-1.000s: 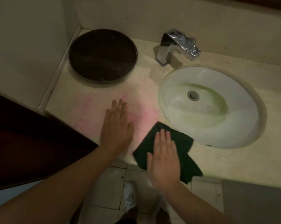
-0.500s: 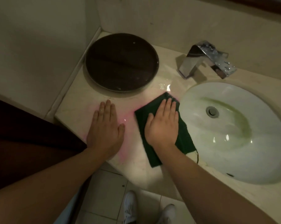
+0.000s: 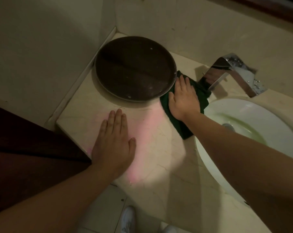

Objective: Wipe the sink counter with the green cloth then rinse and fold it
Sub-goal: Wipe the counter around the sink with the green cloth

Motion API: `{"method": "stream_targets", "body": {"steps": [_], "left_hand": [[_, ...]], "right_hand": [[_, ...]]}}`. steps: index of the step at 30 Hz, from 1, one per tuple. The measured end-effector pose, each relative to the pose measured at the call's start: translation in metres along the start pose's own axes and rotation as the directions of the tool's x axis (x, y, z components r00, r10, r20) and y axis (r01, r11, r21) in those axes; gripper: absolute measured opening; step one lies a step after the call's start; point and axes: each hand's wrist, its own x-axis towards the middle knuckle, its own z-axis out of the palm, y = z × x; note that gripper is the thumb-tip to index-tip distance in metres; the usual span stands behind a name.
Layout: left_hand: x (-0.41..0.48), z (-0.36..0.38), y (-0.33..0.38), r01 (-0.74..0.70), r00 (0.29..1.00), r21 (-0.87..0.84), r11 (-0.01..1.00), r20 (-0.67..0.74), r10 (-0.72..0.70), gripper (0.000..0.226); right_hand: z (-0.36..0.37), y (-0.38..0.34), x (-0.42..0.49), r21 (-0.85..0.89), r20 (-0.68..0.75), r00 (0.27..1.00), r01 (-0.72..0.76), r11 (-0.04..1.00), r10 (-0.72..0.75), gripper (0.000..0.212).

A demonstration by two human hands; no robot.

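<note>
While pressing the green cloth [image 3: 180,126] flat on the counter [image 3: 155,148] between tray [image 3: 134,68] and tap [image 3: 226,74] with the right hand [image 3: 182,98], fingers straight, left hand [image 3: 113,143] flat and empty, judged soft, light, limp; best pinched at loose near corner.

Under our right hand [image 3: 182,98] lies the cloth [image 3: 184,129]; the round tray [image 3: 134,68] sits just left of it, the faucet [image 3: 226,76] just right, perhaps touching the cloth, the basin [image 3: 260,118] nearer us.

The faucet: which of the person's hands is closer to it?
Right. The right hand presses the green cloth flat just beside the base of the faucet. The left hand rests flat on the counter near its front edge, much farther away.
</note>
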Motion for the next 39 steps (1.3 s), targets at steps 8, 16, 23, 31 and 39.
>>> {"method": "stream_targets", "body": {"steps": [8, 16, 23, 31, 39], "left_hand": [[-0.001, -0.005, 0.002, 0.015, 1.000, -0.022, 1.000, 0.010, -0.015, 0.076], [-0.004, -0.005, 0.000, 0.017, 1.000, -0.029, 0.999, 0.019, -0.016, 0.075], [0.003, -0.022, 0.004, 0.114, 0.976, -0.399, 0.910, -0.124, -0.177, 0.054], [0.054, -0.049, 0.002, 0.440, 0.846, -0.470, 0.765, -0.070, -0.529, 0.047], [0.093, -0.066, 0.007, 0.511, 0.669, -0.814, 0.275, 0.177, -0.721, 0.035]], "right_hand": [[0.003, -0.009, -0.027, -0.002, 0.017, 0.980, 0.198, 0.980, -0.198, 0.064], [-0.001, -0.027, -0.068, -0.010, 0.105, 0.859, 0.505, 0.863, -0.501, 0.067], [-0.005, -0.025, -0.072, 0.027, 0.101, 0.848, 0.521, 0.853, -0.521, 0.061], [0.001, -0.025, -0.071, 0.062, 0.008, 0.958, 0.284, 0.957, -0.285, 0.066], [0.004, -0.017, -0.048, 0.080, 0.005, 1.000, 0.018, 0.997, -0.018, 0.068]]}}
